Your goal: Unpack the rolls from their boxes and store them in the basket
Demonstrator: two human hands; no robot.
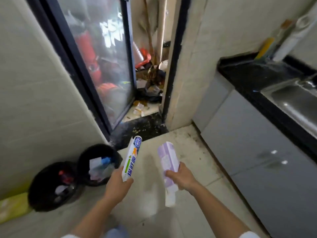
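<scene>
Holding a white-and-blue box [132, 158] and a lilac box [169, 166].

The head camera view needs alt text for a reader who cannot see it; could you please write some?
A person's left hand holds a long white box with blue lettering and the right hand a long pale purple box, above a tiled floor. Two round black bins with rubbish stand to the left.

white box [132, 158]: blue Chinese characters down its side, probably 保鲜膜
purple box [167, 162]: print too blurred to read
</scene>
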